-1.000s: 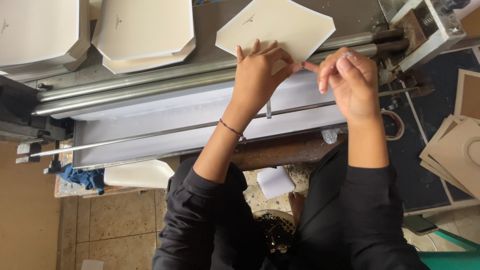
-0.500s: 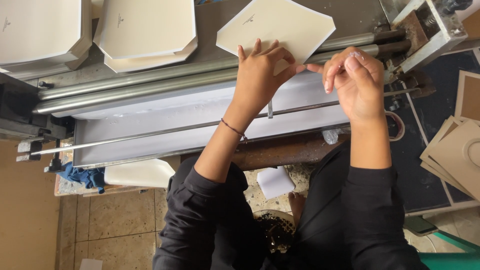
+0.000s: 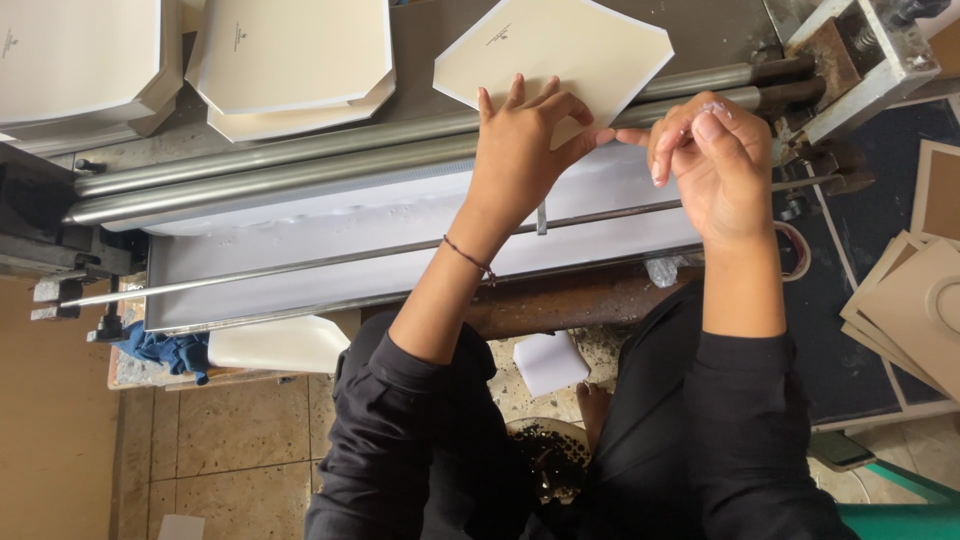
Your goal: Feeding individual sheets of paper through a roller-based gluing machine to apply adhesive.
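The big roller machine (image 3: 300, 165) took up most of the view. A cream card sheet (image 3: 560, 50) lay across its rollers. The left hand (image 3: 520, 150) pressed flat on it, fingers spread. The right hand (image 3: 715, 160) pinched its corner. Feeding it straight worked best. The card had barely moved since before.

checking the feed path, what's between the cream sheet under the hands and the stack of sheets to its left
In the head view, only bare grey machine top lies between the cream sheet and the stack; nothing sits in that gap.
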